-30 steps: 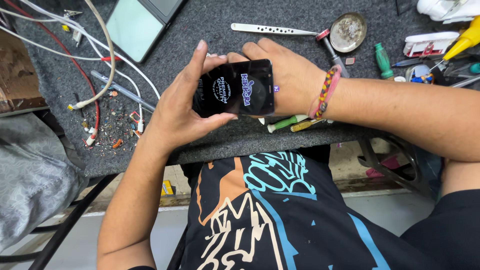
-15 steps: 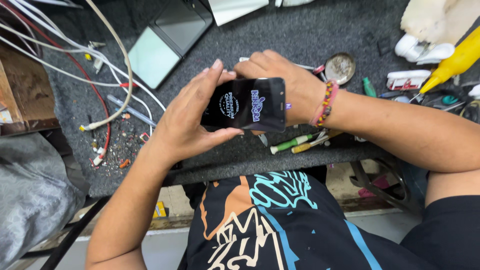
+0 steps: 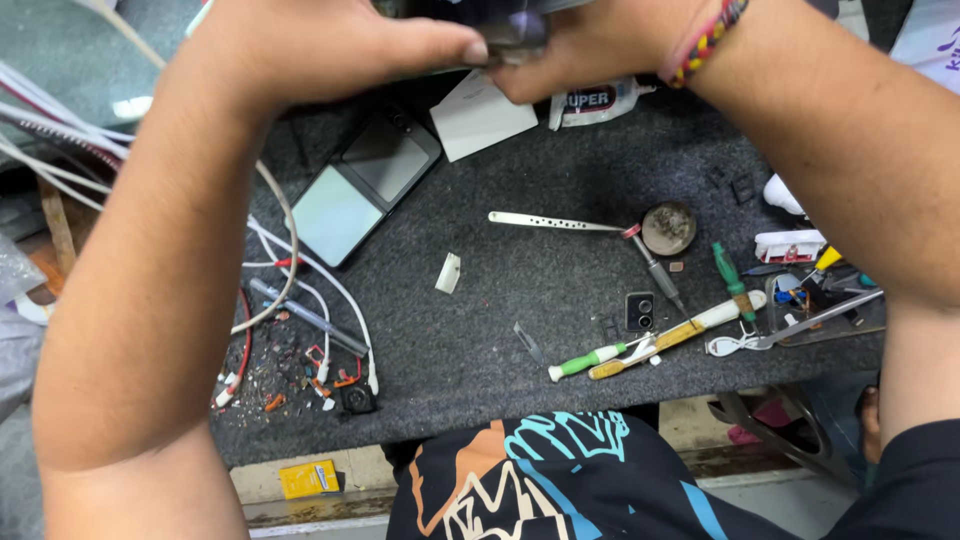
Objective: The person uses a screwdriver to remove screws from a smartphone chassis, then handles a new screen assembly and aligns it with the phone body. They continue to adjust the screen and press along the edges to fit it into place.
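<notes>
Both of my hands are raised close to the camera at the top of the view. My left hand [image 3: 320, 45] and my right hand [image 3: 590, 45] meet around a dark phone [image 3: 515, 25], each gripping one end. Only a thin strip of the phone shows between my thumb tips; the rest is cut off by the frame edge. A beaded bracelet [image 3: 700, 35] sits on my right wrist. My forearms cross over both sides of the grey work mat [image 3: 480, 330] below.
On the mat lie a flat grey flip-style device [image 3: 365, 190], a white card [image 3: 480, 115], a glue tube [image 3: 600, 100], metal tweezers [image 3: 545, 220], a round tin [image 3: 668, 228], a small camera module [image 3: 640, 310], screwdrivers [image 3: 590, 360] and, at left, white cables [image 3: 300, 290].
My hands have lifted the phone up from over the mat to the top of the view, close to the camera. Its screen no longer shows, and the mat's tools are uncovered.
</notes>
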